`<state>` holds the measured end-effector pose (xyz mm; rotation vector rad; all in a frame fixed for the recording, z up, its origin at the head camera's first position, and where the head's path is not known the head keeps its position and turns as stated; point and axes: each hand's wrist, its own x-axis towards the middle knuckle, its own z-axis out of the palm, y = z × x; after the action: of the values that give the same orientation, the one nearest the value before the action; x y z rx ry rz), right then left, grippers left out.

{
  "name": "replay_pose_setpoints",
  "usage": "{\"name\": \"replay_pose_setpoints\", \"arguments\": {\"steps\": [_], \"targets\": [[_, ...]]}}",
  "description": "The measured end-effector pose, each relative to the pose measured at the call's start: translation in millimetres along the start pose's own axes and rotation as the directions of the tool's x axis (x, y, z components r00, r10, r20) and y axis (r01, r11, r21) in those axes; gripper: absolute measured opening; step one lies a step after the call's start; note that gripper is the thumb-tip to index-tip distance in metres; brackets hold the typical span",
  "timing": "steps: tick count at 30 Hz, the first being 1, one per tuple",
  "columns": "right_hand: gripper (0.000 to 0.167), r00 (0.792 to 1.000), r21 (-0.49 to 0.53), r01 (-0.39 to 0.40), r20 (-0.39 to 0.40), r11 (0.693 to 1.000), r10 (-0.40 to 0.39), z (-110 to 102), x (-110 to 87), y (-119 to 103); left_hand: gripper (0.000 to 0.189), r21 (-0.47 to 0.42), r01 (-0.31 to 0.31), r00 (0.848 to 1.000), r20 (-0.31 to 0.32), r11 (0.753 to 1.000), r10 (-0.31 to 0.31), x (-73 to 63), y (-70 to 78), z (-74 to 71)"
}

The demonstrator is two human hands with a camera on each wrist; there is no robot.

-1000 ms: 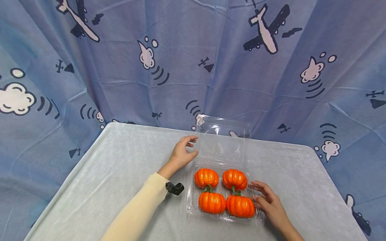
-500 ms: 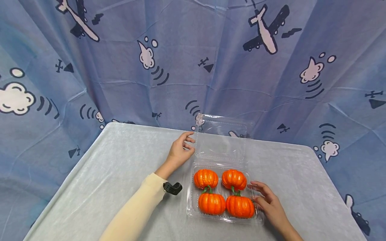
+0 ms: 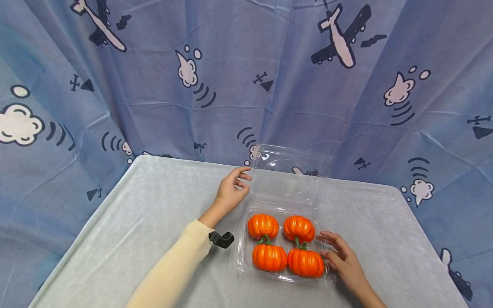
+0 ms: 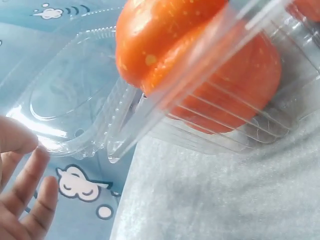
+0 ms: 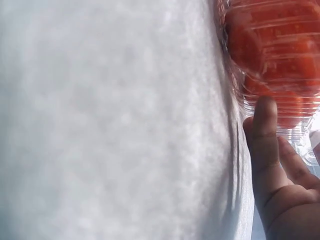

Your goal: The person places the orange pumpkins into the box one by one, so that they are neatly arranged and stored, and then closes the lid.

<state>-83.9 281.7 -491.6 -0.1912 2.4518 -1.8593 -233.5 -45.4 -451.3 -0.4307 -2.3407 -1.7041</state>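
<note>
A clear plastic clamshell container (image 3: 242, 256) lies on the table with several orange pumpkins (image 3: 270, 258) in its base, their green stems turned toward the middle. Its transparent lid (image 3: 285, 182) stands raised at the back. My left hand (image 3: 231, 190) is at the lid's left edge with loosely bent fingers; the left wrist view has the fingertips (image 4: 40, 152) right at the lid's rim. On the container's right side my right hand (image 3: 344, 261) rests with thumb and fingers spread along the wall. Up close, a fingertip (image 5: 266, 107) overlaps the ribbed side.
A pale grey cloth covers the table (image 3: 154, 205). Behind it hangs a blue curtain (image 3: 231, 85) printed with planes and clouds. A black wrist device (image 3: 221, 239) sits on my left wrist over a cream sleeve (image 3: 173, 265).
The left fingers drew slightly left from the lid, then came back toward its edge. The lid has shifted a little to the right. My right hand has stayed in place.
</note>
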Motion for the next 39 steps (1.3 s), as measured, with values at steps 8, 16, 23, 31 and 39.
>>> {"name": "replay_pose_setpoints", "arguments": {"steps": [8, 16, 23, 31, 39], "targets": [[0.040, 1.000, -0.001, 0.023, -0.009, 1.000, -0.023, 0.7, -1.8, -0.2, 0.038, -0.041, -0.027, 1.000, -0.008, 0.999, 0.027, -3.9, 6.3, -3.7], [0.042, 0.999, -0.034, -0.030, -0.041, 0.999, 0.029, 2.6, -3.3, -3.8, 0.030, -0.070, -0.039, 0.999, 0.012, 0.997, 0.040, -13.1, 9.9, -11.7], [0.043, 0.995, 0.022, -0.055, -0.079, 0.998, 0.057, 3.6, -8.7, -4.5, 0.028, -0.052, -0.032, 0.998, 0.052, 0.998, 0.034, -23.2, 12.3, -17.0], [0.039, 0.993, 0.034, -0.046, -0.107, 0.998, 0.050, 3.1, -16.5, -5.8, 0.026, -0.037, -0.018, 0.993, 0.112, 0.999, 0.022, -40.6, 16.2, -21.6], [0.035, 0.996, 0.143, -0.016, -0.082, 0.990, 0.028, -4.3, -27.9, -2.8, 0.027, -0.005, -0.010, 0.982, 0.187, 1.000, 0.011, -63.5, 18.6, -30.2]]}}
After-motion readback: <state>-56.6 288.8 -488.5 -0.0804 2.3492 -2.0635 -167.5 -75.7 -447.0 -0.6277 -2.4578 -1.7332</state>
